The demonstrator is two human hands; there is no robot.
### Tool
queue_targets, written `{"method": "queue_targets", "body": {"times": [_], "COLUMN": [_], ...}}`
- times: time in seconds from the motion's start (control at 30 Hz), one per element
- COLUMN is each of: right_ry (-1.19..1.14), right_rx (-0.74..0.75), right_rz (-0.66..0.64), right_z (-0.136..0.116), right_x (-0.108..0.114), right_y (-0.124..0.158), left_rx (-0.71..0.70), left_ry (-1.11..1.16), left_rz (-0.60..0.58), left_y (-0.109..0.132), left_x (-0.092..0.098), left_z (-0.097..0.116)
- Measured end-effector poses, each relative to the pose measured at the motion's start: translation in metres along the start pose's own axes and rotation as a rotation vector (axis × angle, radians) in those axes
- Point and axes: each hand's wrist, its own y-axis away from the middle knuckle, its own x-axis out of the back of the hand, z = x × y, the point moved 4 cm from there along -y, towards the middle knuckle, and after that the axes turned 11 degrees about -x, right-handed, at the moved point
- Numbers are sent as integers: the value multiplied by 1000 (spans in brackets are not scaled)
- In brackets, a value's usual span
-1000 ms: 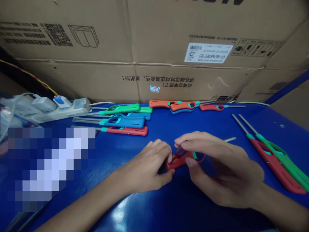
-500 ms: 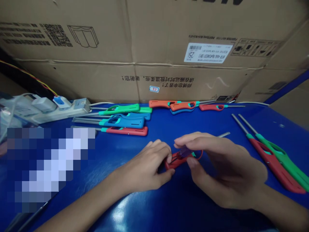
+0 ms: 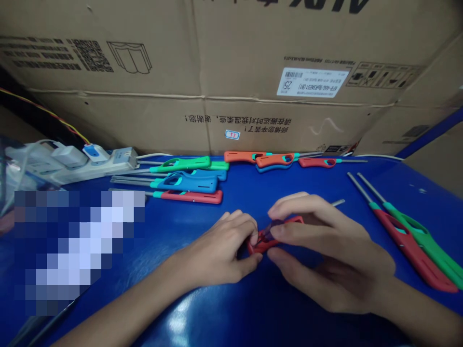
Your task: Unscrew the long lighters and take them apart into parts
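Observation:
In the head view my left hand (image 3: 231, 246) grips the handle end of a red utility lighter (image 3: 258, 246) on the blue table, its fingertips over the end and its thumb below. My right hand (image 3: 333, 255) bends over the same lighter from the right. Its fingers and thumb lie about a dark purple, see-through piece (image 3: 269, 231) that looks like a fuel tank, set slanting at the handle. My fingers hide much of this piece and most of the lighter's middle. The lighter's metal tip (image 3: 339, 202) shows beyond my right hand.
Several lighters (image 3: 190, 183) lie at the back left, more lighters (image 3: 278, 160) along the cardboard box (image 3: 231, 91). A red lighter (image 3: 412, 246) and a green lighter (image 3: 430, 241) lie at the right. A power strip (image 3: 123, 159) stands at the left, near a blurred-out patch.
My right hand has shifted a little left, its fingers further over the purple piece and now covering more of it. My left hand keeps its grip. The view has tilted slightly.

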Motion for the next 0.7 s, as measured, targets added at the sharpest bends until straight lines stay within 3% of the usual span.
{"method": "queue_targets", "body": {"times": [0.13, 0.4, 0.53, 0.7], "right_ry": [37, -115, -162, -261], "right_rx": [-38, -27, -118, -171], "right_rz": [29, 0, 17, 190], "right_z": [3, 6, 10, 5], "right_x": [1, 0, -2, 11], "right_y": [1, 0, 5, 6], "left_rx": [14, 29, 14, 47], "left_ry": [-17, 1, -23, -58], "left_rz": [-12, -30, -29, -46], "left_y": [0, 2, 4, 3], "left_x": [-2, -2, -3, 0], "left_z": [-1, -1, -1, 2]}}
